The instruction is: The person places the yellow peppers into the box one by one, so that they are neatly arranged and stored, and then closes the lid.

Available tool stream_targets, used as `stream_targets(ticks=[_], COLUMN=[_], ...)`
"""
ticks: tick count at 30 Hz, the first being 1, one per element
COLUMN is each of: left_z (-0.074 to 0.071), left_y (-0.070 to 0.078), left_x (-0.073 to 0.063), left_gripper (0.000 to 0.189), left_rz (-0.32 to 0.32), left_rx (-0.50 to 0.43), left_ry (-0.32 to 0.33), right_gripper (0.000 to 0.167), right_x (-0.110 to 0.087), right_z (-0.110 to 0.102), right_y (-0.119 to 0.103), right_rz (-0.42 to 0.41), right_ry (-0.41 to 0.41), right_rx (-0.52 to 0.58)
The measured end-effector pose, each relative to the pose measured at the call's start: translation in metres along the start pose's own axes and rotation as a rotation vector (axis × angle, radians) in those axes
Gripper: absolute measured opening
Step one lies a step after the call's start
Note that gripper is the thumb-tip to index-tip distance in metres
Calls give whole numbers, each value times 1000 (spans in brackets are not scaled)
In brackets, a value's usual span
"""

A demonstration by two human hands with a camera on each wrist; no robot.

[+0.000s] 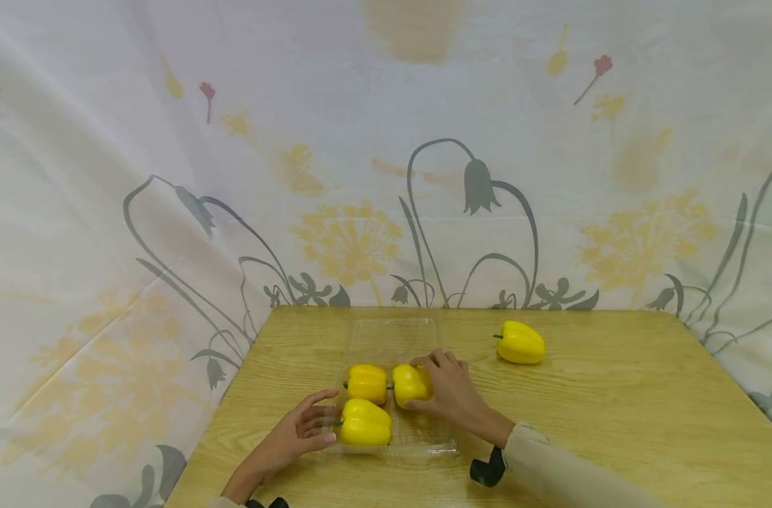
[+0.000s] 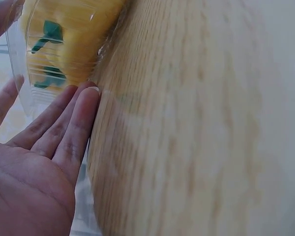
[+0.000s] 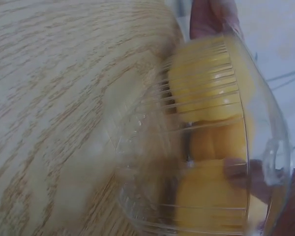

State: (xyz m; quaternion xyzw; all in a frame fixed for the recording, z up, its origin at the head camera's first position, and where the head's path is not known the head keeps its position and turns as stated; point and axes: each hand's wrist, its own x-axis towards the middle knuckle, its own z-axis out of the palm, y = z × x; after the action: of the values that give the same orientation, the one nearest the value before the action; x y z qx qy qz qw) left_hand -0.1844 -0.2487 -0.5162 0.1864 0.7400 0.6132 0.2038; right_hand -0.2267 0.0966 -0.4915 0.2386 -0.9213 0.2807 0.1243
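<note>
A clear plastic clamshell container [image 1: 424, 448] lies on the table with its lid [image 1: 394, 340] folded back. Two yellow bell peppers sit in its left half, one farther back [image 1: 367, 383] and one in front [image 1: 365, 423], stems to the left. My right hand [image 1: 452, 396] grips a third yellow bell pepper [image 1: 409, 386] inside the container, at the back right. The right wrist view shows its thumb on that pepper through the ribbed wall [image 3: 236, 103]. My left hand [image 1: 297, 429] is at the container's left side, its fairly straight fingers [image 2: 81, 115] touching the wall.
Another yellow bell pepper [image 1: 520, 343] lies on the wooden table [image 1: 602, 395], right of the container and toward the back. A flower-patterned cloth [image 1: 354, 127] hangs behind the table and along its sides.
</note>
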Motion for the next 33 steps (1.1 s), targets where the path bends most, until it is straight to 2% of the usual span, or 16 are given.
stream_targets(ticks=[7,20,33], left_z=[0,0,-1], left_y=[1,1,-1], left_x=[0,0,0], left_gripper=[69,69,70], left_rz=[-6,-4,-5], left_rx=[3,-3,-3], left_ry=[6,-5,1], right_gripper=[64,65,61], right_x=[1,1,1], right_z=[2,-3,-15], right_y=[2,3,7], right_rz=[-9,-7,-98], right_ry=[1,-45,-83], right_rx=[-4,23,62])
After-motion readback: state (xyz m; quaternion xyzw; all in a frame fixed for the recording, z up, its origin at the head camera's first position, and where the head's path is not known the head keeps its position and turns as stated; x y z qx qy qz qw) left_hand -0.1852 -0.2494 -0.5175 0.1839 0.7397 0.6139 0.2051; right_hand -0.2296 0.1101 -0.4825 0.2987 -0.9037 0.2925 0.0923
